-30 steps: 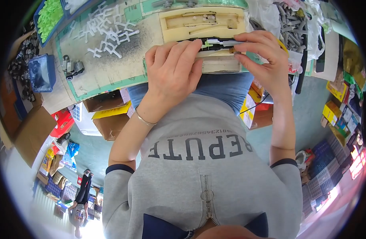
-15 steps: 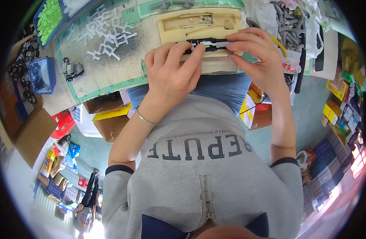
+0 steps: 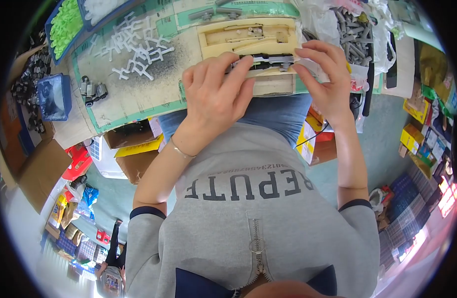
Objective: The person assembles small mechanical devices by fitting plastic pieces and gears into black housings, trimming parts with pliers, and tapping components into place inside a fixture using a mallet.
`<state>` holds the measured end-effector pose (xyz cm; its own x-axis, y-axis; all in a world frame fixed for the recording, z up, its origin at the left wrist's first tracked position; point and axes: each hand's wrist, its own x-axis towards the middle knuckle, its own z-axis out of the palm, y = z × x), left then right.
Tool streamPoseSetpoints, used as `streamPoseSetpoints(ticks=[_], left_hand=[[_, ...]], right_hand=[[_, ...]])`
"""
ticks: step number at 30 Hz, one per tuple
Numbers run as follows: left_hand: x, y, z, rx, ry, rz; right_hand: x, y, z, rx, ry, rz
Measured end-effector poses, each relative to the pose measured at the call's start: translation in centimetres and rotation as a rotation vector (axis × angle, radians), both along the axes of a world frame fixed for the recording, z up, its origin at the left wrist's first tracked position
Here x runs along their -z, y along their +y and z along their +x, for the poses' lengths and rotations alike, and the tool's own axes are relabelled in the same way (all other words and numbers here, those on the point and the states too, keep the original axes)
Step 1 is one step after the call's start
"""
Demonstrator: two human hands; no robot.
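head view: the long black part (image 3: 273, 58) lies crosswise at the near side of a cream mould (image 3: 248, 35) on the desk (image 3: 124, 107), between the two hands. a light strip runs along it, and a small grey piece (image 3: 285, 66) sits by its near edge, toward the right end. the left hand (image 3: 216, 94) is curled over the left end of the black part, the index fingertip on it and the thumb apart on the near side; whether those fingers grip it is hidden. the right hand (image 3: 328, 69) is at the other end, its index finger and thumb a little apart around the tip, and i can't tell if they are closed on it.

beyond the mould, a few grey pieces (image 3: 216, 13) lie on the desk. to the left are loose white branched pieces (image 3: 139, 49), some touching or overlapping, and nearer the left edge a small cluster of dark grey fittings (image 3: 92, 91). at the far left stand a bin of green pieces (image 3: 64, 32), a bin of white pieces (image 3: 101, 9) beside it, and a small blue tub (image 3: 54, 99) near a pile of black parts (image 3: 27, 97). right of the mould, grey tubes (image 3: 355, 39) lie heaped among clear plastic bags (image 3: 320, 20). another person (image 3: 111, 280) shows at the lower left, well apart from the desk.
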<state>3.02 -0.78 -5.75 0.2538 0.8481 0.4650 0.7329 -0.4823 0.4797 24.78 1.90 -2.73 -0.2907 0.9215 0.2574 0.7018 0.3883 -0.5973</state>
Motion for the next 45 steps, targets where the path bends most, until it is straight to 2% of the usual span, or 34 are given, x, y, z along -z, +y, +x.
streamPoseSetpoints(ticks=[3,5,12,14,18,20,21,23,26,30,32,35,38,41,43,45], left_hand=[[-1.2,2.1,-2.2,-0.056,-0.084,0.024],[-2.0,4.6,-4.1,-0.098,-0.019,0.064],[-4.8,14.5,-13.9,-0.318,-0.016,0.193],[-5.5,17.1,-17.6,-0.383,0.049,0.248],[-5.0,22.9,-28.0,-0.578,0.113,0.089],[-5.1,24.7,-31.9,-0.698,0.162,-0.117],[-4.1,26.0,-34.3,-0.704,0.106,-0.221],[-2.7,26.8,-37.0,-0.709,0.148,-0.253],[-2.6,28.3,-37.1,-0.741,0.156,-0.366],[-1.9,31.6,-36.7,-0.694,0.235,-0.279],[-1.9,32.7,-35.1,-0.797,0.268,-0.230],[-3.1,34.1,-33.2,-0.851,0.319,-0.328],[-2.1,35.7,-33.2,-0.884,0.355,-0.353],[-1.4,35.9,-33.5,-0.836,0.265,-0.190],[-2.3,35.1,-33.2,-0.843,0.254,-0.179],[-3.1,34.2,-32.9,-0.808,0.080,-0.175]], right_hand=[[0.0,0.1,0.2,0.079,0.128,0.024],[-0.3,0.3,0.0,0.159,0.217,0.016],[-0.5,-0.6,0.1,0.125,0.198,0.025],[-0.2,-1.3,0.4,0.102,0.054,0.101],[1.3,-3.2,0.0,0.140,-0.040,0.085],[3.0,-3.5,0.1,0.140,-0.084,0.075],[3.8,-3.3,-0.1,0.171,-0.040,0.068],[4.7,-3.0,-0.1,0.190,-0.037,0.074],[5.0,-3.0,-0.3,0.194,-0.028,0.093],[5.1,-3.0,-0.3,0.192,-0.088,0.106],[5.5,-3.0,-0.3,0.205,-0.075,0.120],[5.1,-3.0,-1.0,0.239,-0.061,0.154],[5.2,-3.1,-1.1,0.247,-0.073,0.147],[5.3,-3.1,-0.8,0.225,-0.117,0.132],[5.6,-3.0,-0.6,0.210,-0.109,0.144],[5.6,-2.9,-0.5,0.207,-0.100,0.159]])
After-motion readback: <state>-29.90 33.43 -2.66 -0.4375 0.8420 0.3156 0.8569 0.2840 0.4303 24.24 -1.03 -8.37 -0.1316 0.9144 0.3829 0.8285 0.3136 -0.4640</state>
